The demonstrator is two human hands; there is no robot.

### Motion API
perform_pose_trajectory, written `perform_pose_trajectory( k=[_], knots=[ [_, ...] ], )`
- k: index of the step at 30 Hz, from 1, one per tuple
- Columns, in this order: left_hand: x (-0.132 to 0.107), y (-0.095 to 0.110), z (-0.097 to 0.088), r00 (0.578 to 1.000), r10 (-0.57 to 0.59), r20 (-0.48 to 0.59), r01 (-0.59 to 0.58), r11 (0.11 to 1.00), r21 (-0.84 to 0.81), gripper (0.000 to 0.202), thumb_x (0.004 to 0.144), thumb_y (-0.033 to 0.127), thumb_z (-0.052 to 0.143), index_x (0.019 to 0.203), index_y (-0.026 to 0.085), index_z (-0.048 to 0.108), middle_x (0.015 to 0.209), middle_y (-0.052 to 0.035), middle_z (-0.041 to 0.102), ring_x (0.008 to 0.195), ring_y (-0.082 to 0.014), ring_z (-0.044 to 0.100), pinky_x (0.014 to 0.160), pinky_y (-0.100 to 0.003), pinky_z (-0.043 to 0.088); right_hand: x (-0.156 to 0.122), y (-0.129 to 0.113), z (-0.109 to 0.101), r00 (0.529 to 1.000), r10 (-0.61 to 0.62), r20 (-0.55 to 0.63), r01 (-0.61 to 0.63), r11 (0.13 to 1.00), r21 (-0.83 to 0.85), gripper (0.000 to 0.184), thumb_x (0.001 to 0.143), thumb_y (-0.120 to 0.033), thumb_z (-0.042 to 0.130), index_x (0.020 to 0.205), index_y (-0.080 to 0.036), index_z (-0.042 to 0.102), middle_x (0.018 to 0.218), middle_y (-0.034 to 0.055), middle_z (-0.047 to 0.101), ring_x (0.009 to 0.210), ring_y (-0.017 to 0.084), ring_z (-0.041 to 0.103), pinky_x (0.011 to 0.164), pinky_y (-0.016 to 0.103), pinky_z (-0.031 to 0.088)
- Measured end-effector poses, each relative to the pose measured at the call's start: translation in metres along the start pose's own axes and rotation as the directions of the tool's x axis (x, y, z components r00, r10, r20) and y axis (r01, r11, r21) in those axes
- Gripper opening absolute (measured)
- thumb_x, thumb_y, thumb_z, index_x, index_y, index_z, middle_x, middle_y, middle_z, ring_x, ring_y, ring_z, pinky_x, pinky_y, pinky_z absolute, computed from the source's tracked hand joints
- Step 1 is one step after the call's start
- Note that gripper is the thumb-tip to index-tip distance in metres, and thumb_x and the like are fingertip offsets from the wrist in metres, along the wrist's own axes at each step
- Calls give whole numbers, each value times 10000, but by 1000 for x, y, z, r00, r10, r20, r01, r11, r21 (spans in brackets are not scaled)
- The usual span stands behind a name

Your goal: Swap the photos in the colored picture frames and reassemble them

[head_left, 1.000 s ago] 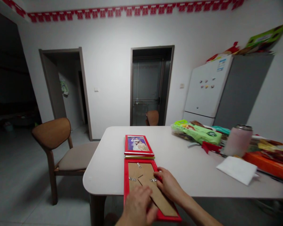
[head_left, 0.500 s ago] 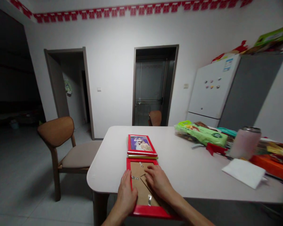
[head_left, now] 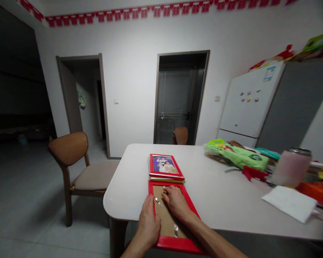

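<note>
Slides right hand (head_left: pixel 177 204), fingers outstretched, from right rail up to far clip (head_left: pixel 164 187) of face-down red frame (head_left: pixel 177 244); rests left hand (head_left: pixel 149 224) flat, gripping nothing, along left rail.

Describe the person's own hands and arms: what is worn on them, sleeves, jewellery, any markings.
The left hand and the right hand are bare, with no gloves. Both arms are uncovered as far as the lower edge of the picture: no sleeve, watch, bracelet or strap shows. No ring or marking can be made out, though the light is dim and fine detail on the fingers is hard to tell.
</note>
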State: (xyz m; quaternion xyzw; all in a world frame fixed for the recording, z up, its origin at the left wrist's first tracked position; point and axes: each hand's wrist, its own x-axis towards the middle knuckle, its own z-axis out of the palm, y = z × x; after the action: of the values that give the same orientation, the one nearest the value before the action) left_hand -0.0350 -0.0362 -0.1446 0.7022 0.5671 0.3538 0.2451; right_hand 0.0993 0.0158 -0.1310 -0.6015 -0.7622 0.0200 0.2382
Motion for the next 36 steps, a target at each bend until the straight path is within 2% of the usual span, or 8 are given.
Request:
perform_pose_trajectory(
  k=[5, 14, 18, 21, 24, 28, 33, 36],
  knots=[
    [-1, 3, -1, 1000, 3, 19, -4, 1000, 21, 638, 593, 13, 384, 1226, 49, 311, 1302, -113, 330, 1206, -167, 256, 1015, -257, 176, 8, 15, -1, 997, 80, 10, -79, 995, -66, 268, 761, -252, 397, 792, -149, 643, 855, 101, 581, 818, 186, 495, 725, 265, 341],
    [1, 1, 1, 1000, 15, 4, -15, 999, 38, 624, 597, 6, 382, 1218, 28, 317, 1290, -126, 344, 1199, -165, 271, 1011, -246, 182, 11, 9, -7, 992, 117, 38, -115, 992, -48, 295, 733, -258, 420, 942, -206, 622, 900, 90, 565, 851, 203, 494, 725, 294, 369],
    [1, 1, 1, 1000, 8, -8, -7, 1000, 28, 620, 603, 4, 376, 1219, 25, 312, 1287, -132, 347, 1194, -163, 279, 1007, -247, 189, -12, 13, -28, 994, -39, 102, 27, 993, 114, 354, 700, -216, 447, 1033, -202, 568, 1002, 70, 549, 941, 173, 481, 833, 282, 351],
    [-1, 3, 1, 1000, -12, -13, 12, 1000, 4, 627, 604, 10, 384, 1224, 63, 312, 1291, -113, 347, 1195, -157, 279, 1005, -250, 190, -39, 17, -46, 936, -215, 281, 122, 941, 314, 333, 607, -185, 532, 926, -222, 620, 1146, 60, 470, 1055, 179, 425, 905, 291, 310],
    [-1, 4, 1, 1000, -23, -21, 23, 1000, -2, 639, 598, 8, 388, 1227, 89, 310, 1295, -95, 345, 1200, -149, 268, 1007, -246, 177, -58, 15, -55, 893, -248, 375, 95, 919, 384, 257, 570, -186, 576, 809, -238, 654, 1217, 40, 411, 1129, 191, 361, 942, 315, 272],
    [-1, 3, 3, 999, -33, -15, 33, 999, 17, 632, 602, 3, 380, 1227, 62, 305, 1299, -114, 333, 1203, -148, 262, 1004, -238, 177, -60, 8, -51, 928, -196, 316, 71, 927, 367, 134, 630, -238, 544, 691, -224, 662, 1162, 44, 463, 1108, 189, 381, 937, 321, 276],
    [0, 3, 4, 999, -35, -19, 35, 999, 3, 624, 612, 5, 381, 1225, 102, 317, 1295, -91, 347, 1198, -138, 272, 1003, -239, 176, -53, 13, -38, 983, -26, 183, -23, 964, 265, 404, 608, -262, 542, 1003, -189, 575, 1123, 92, 491, 1027, 200, 451, 894, 301, 324],
    [0, 4, 1, 999, -49, -17, 49, 999, -2, 610, 619, 10, 383, 1221, 87, 319, 1294, -99, 346, 1195, -139, 276, 1000, -235, 178, -50, 16, -34, 991, -6, 136, -21, 981, 195, 415, 607, -222, 502, 1015, -178, 566, 979, 81, 572, 926, 188, 502, 836, 277, 358]
  ],
)
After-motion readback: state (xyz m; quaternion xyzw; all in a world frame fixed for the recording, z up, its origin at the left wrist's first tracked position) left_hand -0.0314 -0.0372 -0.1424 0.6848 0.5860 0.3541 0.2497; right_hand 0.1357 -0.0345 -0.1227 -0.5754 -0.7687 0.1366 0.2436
